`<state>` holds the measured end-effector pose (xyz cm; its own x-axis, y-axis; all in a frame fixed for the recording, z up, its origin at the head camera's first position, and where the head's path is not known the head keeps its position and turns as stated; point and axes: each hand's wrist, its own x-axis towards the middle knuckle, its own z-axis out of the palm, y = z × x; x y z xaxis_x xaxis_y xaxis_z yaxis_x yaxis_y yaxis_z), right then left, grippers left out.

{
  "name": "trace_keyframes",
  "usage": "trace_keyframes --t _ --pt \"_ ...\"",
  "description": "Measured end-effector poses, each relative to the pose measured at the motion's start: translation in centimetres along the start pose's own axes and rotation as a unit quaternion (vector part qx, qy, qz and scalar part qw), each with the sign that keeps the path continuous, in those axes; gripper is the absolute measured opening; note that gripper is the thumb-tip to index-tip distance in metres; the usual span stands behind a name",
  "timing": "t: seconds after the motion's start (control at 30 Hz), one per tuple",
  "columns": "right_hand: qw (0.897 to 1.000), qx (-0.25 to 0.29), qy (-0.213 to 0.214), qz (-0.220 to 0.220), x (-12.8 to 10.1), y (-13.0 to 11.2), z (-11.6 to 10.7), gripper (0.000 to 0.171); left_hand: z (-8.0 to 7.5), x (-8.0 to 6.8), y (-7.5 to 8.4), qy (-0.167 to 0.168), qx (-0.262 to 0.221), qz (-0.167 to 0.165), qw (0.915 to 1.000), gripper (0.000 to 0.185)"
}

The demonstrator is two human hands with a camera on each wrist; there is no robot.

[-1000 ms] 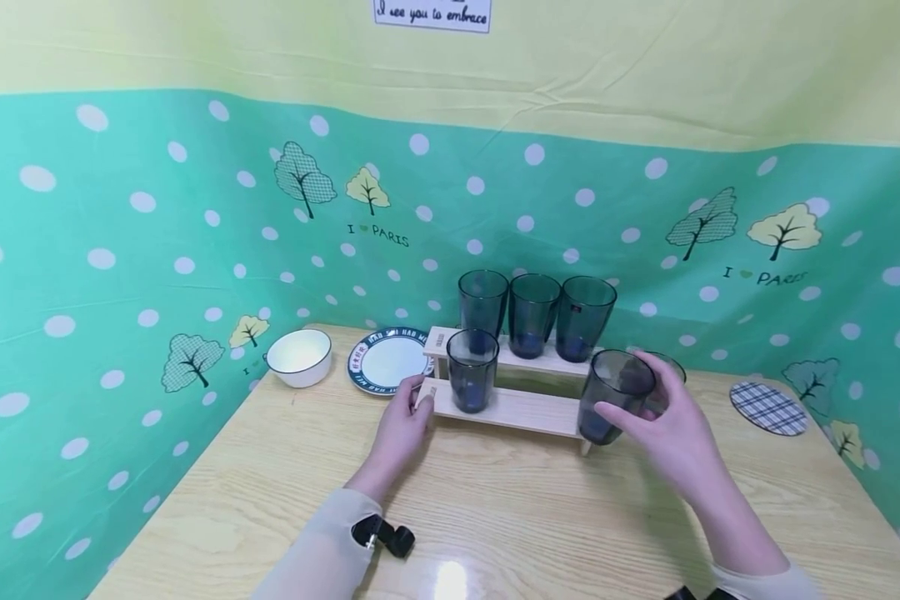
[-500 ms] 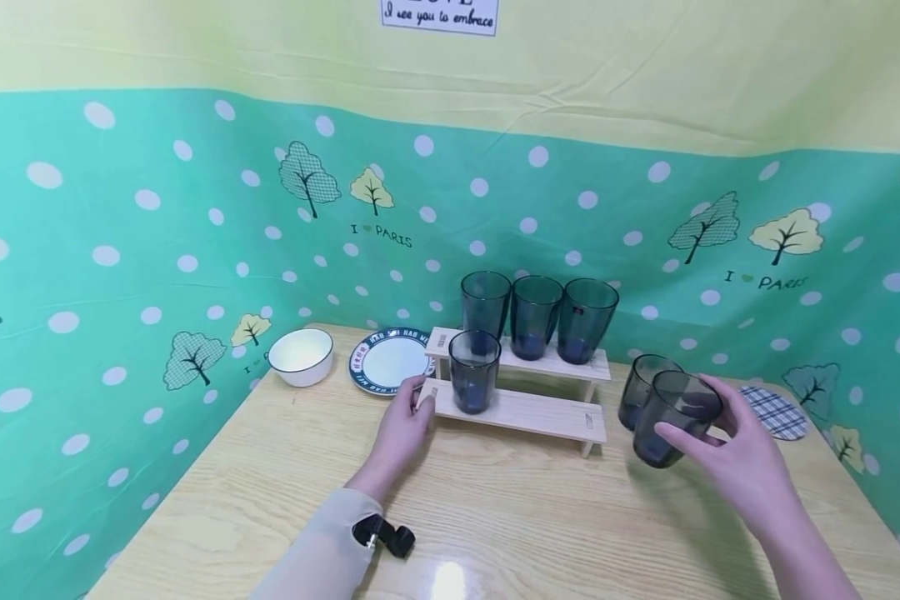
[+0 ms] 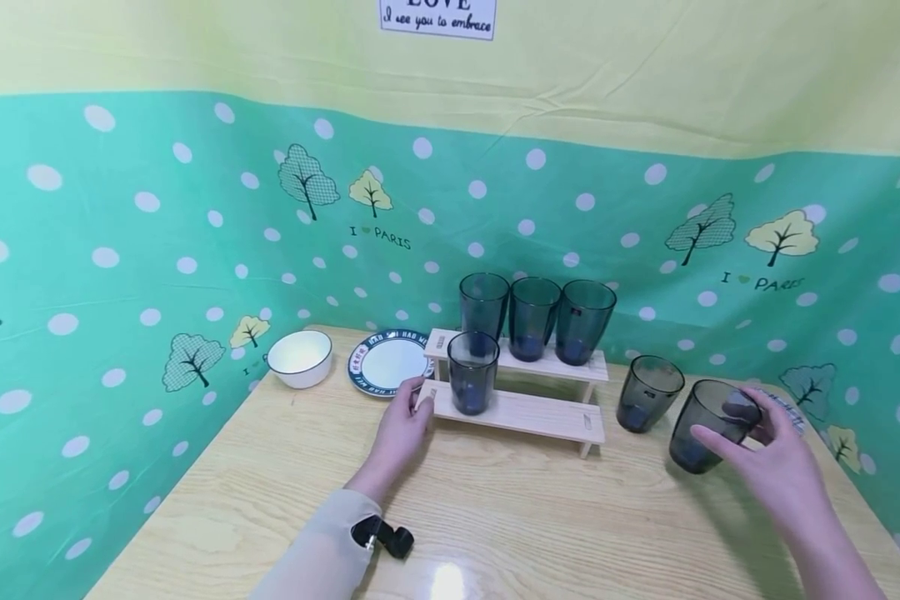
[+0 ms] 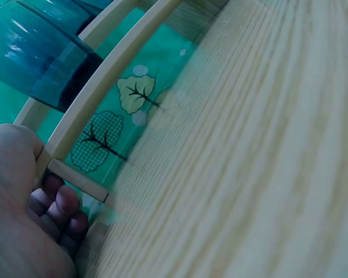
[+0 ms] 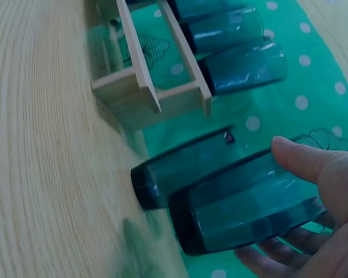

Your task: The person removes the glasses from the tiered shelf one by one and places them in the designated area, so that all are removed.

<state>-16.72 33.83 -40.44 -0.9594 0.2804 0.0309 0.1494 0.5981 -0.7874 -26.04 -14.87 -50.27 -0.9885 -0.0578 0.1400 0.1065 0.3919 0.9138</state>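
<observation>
A two-tier wooden rack (image 3: 532,417) stands toward the back of the table. My left hand (image 3: 405,421) grips the left end of its lower shelf; in the left wrist view, the thumb lies on top and the fingers (image 4: 68,200) curl underneath. On the right, my right hand (image 3: 776,462) holds a dark tinted glass (image 3: 708,429) between thumb and fingers, slightly tilted, its shadow falling on the table. Another tinted glass (image 3: 647,396) stands on the table between it and the rack. One glass (image 3: 472,375) sits on the lower shelf, and three glasses (image 3: 534,321) line the upper shelf.
A white bowl (image 3: 300,360) and a blue-rimmed plate (image 3: 392,362) stand at the back left. Behind my right hand, a checked round mat (image 3: 791,408) is partly hidden. A patterned cloth (image 3: 195,208) hangs behind the table.
My right hand has carried its glass from the right end of the lower shelf rightward, past the standing glass, and toward the table. My left hand keeps its grip on the rack.
</observation>
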Motion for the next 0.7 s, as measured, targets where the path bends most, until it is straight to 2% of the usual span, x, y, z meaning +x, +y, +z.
trace_keyframes --t 0.23,0.7 --pt "1.0 0.004 0.011 0.006 1.4 1.0 -0.3 0.12 0.0 0.0 0.0 -0.003 -0.01 0.002 0.9999 0.052" --pt "0.999 0.022 0.03 0.013 3.8 2.3 0.5 0.12 0.0 -0.1 0.2 0.001 0.0 -0.001 1.0 0.053"
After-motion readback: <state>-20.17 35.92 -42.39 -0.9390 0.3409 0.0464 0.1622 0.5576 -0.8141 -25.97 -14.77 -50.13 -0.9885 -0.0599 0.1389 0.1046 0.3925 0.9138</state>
